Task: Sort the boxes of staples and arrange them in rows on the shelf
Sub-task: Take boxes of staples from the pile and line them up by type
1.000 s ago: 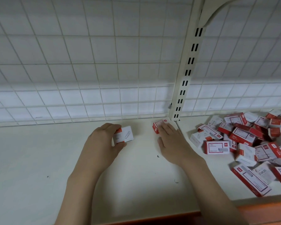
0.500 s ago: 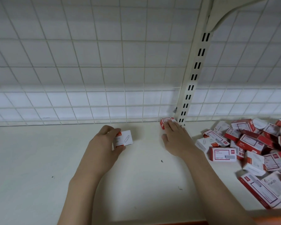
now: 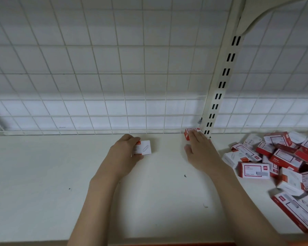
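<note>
On the shelf [image 3: 43, 183], the paperclip box [image 3: 144, 147] lay left of centre. The red box [image 3: 191, 132] sat right of it, against the wire grid [image 3: 114, 77], just left of the slotted upright [image 3: 219, 89]. The box pile [image 3: 281, 160] lay far right.

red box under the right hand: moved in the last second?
Yes. The small red box under the right hand has slid back and right on the shelf, closing on the foot of the slotted upright, now at the wire grid.
</note>
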Demonstrator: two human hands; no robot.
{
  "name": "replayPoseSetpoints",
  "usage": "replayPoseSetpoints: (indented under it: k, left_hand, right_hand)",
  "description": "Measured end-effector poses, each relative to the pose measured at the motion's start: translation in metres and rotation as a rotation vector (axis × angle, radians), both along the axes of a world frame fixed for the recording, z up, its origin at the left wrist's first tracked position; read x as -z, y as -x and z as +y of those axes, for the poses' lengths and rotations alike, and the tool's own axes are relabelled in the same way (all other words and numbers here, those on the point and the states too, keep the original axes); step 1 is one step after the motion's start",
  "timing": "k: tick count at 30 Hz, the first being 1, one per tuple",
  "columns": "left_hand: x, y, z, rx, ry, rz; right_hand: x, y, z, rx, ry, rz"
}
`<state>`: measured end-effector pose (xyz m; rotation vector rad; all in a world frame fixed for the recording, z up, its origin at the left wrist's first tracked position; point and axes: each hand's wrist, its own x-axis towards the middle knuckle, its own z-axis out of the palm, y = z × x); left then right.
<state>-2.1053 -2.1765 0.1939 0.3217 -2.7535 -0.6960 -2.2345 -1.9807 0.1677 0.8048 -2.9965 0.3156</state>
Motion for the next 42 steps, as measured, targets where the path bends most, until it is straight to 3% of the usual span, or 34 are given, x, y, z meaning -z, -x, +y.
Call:
replayPoseSetpoints:
  k: [8,12,20,26,42]
  left_hand:
    - [-0.007,0.045,-0.017,0.045,0.007,-0.166]
    - [-0.005,0.055,-0.016,0.042,-0.001,-0.228]
    - [0.002,0.035,0.019,-0.046,0.207,-0.214]
    - [0.024,0.045,0.036,-0.029,0.300,-0.374]
    - [0.033,0.058,0.020,0.037,0.336,-0.316]
  right_hand:
    - [-0.007,-0.016,0.000,-0.094,0.000,0.027]
    - [-0.008,-0.024,0.001,-0.088,0.004,-0.058]
    - [-0.008,-0.032,-0.001,-0.080,0.019,-0.143]
    - [-0.007,-0.034,0.001,-0.072,0.001,-0.167]
    - [-0.007,-0.035,-0.001,-0.048,0.014,-0.184]
